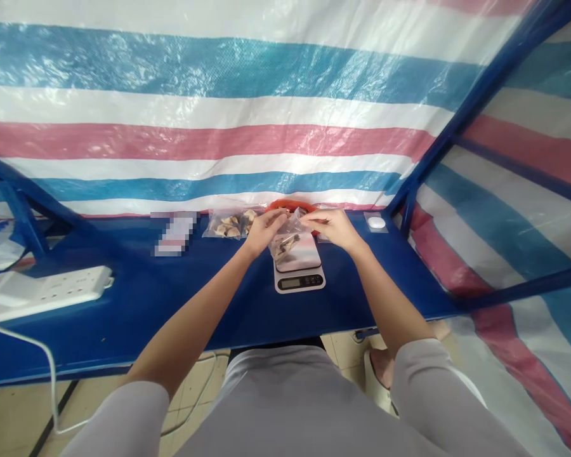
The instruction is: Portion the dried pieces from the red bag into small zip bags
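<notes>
My left hand (264, 232) is closed on the left side of a clear plastic bag (285, 244) with some brownish dried pieces in its lower part. At the bag's upper right edge, the fingers of my right hand (333, 227) pinch the plastic. The bag hangs over the steel plate of a white kitchen scale (299, 279), whose display faces me; whether it touches the plate I cannot tell. Just behind my hands is a red container (290, 204), its contents mostly hidden. Left of my left hand lie filled clear bags (226, 225) of pale dried slices.
A white power strip (47, 292) with a cable lies on the blue table (171, 311) at left. Farther back are a blurred-out item (175, 233) and, at right, a small bag with a round white object (375, 223). Blue metal bars (457, 133) and striped sheeting enclose the table.
</notes>
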A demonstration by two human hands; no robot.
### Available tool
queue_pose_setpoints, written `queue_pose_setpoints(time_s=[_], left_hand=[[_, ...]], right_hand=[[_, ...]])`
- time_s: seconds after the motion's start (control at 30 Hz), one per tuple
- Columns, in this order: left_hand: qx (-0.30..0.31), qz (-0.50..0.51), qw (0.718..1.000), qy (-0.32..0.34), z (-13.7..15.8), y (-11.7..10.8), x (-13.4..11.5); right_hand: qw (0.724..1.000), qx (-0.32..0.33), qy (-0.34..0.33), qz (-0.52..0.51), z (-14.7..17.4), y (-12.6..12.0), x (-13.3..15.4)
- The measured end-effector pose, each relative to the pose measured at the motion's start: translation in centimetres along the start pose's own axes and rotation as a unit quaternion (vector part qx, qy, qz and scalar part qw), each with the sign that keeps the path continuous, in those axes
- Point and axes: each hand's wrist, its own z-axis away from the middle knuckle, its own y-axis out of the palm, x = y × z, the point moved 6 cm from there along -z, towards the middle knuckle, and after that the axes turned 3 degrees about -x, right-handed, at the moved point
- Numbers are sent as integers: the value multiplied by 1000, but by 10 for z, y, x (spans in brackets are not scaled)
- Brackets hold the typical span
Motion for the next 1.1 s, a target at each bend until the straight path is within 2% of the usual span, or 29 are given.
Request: queue_pose_setpoints(time_s=[0.13,0.23,0.3,0.4,0.47,0.57,0.67,0.93,1.03,1.1], left_hand=[[27,80,993,-81,-7,8,7],[45,115,988,-97,-6,14,9],[36,151,983,-101,-5,17,12],[-1,202,974,-99,-3,19,20],[-42,226,969,-90,-1,17,27],[-87,259,958,-83,1,15,38],[-93,275,953,-87,1,14,44],[-101,244,961,-85,-5,8,46],[-119,228,965,-57,-3,2,49],[-128,215,968,-38,0,-2,50]], right_hand=[[999,23,10,-22,-12,-5,-2],[998,32,19,-49,-17,-7,-11],[997,26,33,-71,-20,-7,-21],[991,-19,68,-116,-20,-4,-42],[980,-62,103,-159,-17,0,-58],[945,-121,194,-234,-9,13,-84],[916,-113,272,-271,-2,31,-99],[919,-137,239,-283,0,50,-94],[920,-150,235,-277,5,50,-92],[925,-129,237,-267,8,52,-88]])
